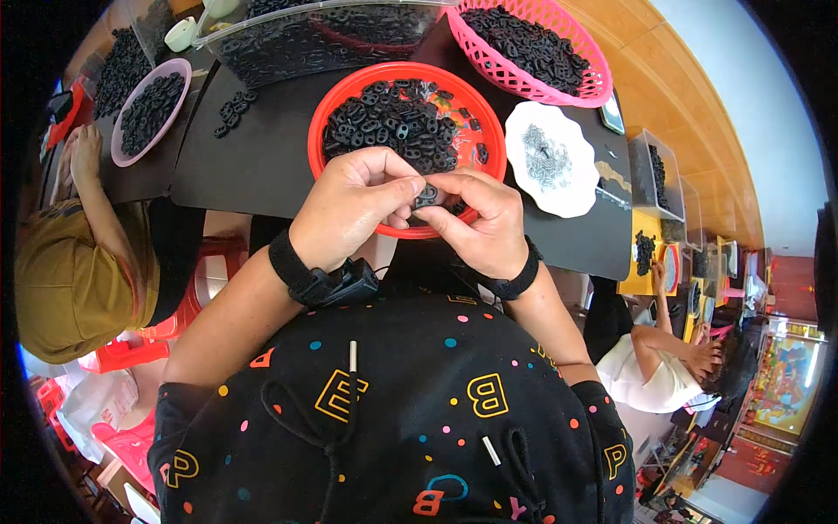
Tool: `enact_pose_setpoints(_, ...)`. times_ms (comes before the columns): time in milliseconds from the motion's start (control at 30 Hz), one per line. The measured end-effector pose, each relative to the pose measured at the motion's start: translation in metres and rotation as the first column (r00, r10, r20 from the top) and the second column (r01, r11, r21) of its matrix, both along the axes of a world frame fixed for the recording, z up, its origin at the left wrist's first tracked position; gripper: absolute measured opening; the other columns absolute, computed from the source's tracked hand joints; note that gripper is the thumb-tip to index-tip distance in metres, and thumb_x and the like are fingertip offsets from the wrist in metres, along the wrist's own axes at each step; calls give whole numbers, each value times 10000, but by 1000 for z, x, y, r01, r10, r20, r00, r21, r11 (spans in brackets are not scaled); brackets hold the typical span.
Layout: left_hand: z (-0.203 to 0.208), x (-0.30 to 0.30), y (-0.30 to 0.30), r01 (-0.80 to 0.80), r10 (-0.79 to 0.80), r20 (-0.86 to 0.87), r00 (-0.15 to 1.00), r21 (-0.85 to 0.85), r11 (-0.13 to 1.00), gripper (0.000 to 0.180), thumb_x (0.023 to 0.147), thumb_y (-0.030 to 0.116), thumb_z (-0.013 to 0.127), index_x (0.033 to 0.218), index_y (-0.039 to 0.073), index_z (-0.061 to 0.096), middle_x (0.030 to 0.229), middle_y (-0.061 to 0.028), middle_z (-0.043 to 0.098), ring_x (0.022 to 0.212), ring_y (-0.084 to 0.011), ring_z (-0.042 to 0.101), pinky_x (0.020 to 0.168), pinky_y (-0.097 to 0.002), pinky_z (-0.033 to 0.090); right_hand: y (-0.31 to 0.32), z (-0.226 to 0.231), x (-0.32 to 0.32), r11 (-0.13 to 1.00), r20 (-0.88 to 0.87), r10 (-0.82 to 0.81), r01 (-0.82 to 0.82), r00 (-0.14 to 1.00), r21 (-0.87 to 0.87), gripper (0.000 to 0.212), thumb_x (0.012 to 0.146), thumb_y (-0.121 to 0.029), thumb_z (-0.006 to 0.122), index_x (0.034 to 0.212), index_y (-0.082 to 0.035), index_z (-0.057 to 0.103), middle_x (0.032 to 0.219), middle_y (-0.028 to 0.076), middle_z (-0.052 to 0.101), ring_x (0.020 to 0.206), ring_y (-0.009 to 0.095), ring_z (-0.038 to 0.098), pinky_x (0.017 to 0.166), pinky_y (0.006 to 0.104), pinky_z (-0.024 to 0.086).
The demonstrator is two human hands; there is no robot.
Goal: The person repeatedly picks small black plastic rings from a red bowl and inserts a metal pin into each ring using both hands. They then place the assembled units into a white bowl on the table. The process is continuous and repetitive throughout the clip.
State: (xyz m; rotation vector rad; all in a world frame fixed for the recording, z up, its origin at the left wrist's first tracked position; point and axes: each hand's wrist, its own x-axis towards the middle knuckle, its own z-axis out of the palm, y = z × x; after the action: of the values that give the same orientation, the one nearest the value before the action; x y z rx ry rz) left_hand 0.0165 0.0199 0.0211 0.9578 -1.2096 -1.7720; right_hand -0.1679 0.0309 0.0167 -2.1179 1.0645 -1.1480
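Shirt [406,375] nearest; fingers [404,189] pinch piece [426,196] near tray edge [408,233].

Dark tabletop [253,170] offers passage left of the red tray [319,118]; a clear bin [305,44] bars the far side, a white plate [572,199] the right.

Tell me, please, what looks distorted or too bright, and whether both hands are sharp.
Head view: the tan panelling at right bows strongly; a bright strip at far right glares white; the left hand and right hand look fairly sharp.
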Motion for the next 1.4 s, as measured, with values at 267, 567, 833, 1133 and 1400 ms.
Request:
enact_pose_setpoints(267,2,0,4,14,-11,48,999,-53,998,74,872,104,573,819,53,586,729,6,592,613,-45,525,558,-178,419,2,1,1,1000,-6,-3,3,1000,-28,224,675,-62,736,872,-12,641,685,89,597,607,201,584,547,290,458)
enact_pose_setpoints(567,-1,0,4,38,-36,46,998,-41,998,66,874,82,562,827,43,588,736,-2,593,608,-49,522,565,-194,433,2,0,0,998,-43,24,-27,999,-60,194,681,-71,736,836,-29,627,630,71,565,563,201,559,521,304,437)
enact_pose_setpoints(833,-3,1,4,34,-30,77,997,-51,998,72,885,94,557,836,45,574,733,10,578,597,-39,503,554,-191,422,2,-3,2,1000,-32,10,-10,999,9,195,686,-80,738,837,-29,626,657,86,586,586,211,578,538,306,451)
enact_pose_setpoints(1133,-5,-2,7,2,17,134,991,-145,989,85,887,77,553,808,47,560,710,19,565,566,-23,474,514,-174,393,5,-1,6,998,-131,15,-23,991,-55,207,706,-111,698,861,5,626,719,136,605,640,275,586,591,348,476)
enact_pose_setpoints(1400,-6,1,6,42,-25,171,985,-98,994,91,876,83,571,793,45,569,687,24,560,564,-22,481,508,-176,397,5,-2,8,977,-168,10,-46,986,-207,159,701,-90,686,805,3,608,655,124,560,601,282,553,559,367,455)
